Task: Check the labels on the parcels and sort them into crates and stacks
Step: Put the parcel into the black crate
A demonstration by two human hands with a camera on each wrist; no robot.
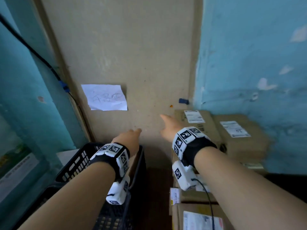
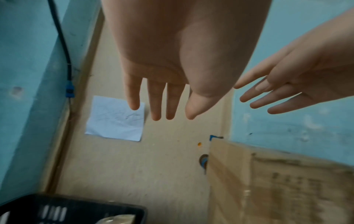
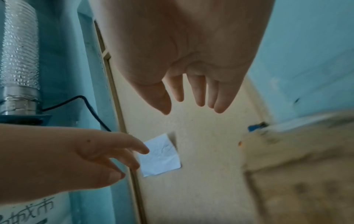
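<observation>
Beige door panel (image 1: 126, 55) fills twelve o'clock. Stacked cardboard parcels (image 1: 239, 140) with white labels sit at four o'clock; black crate (image 1: 74, 163) at seven. Both hands — left hand (image 1: 127, 138), right hand (image 1: 169, 128) — hover with fingers spread, holding nothing, below a paper note (image 1: 104, 97).

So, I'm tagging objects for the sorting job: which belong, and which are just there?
Job: brown cardboard parcels with white labels; black slatted plastic crate; left hand; right hand.
Just there: white handwritten paper note; black cable.
</observation>
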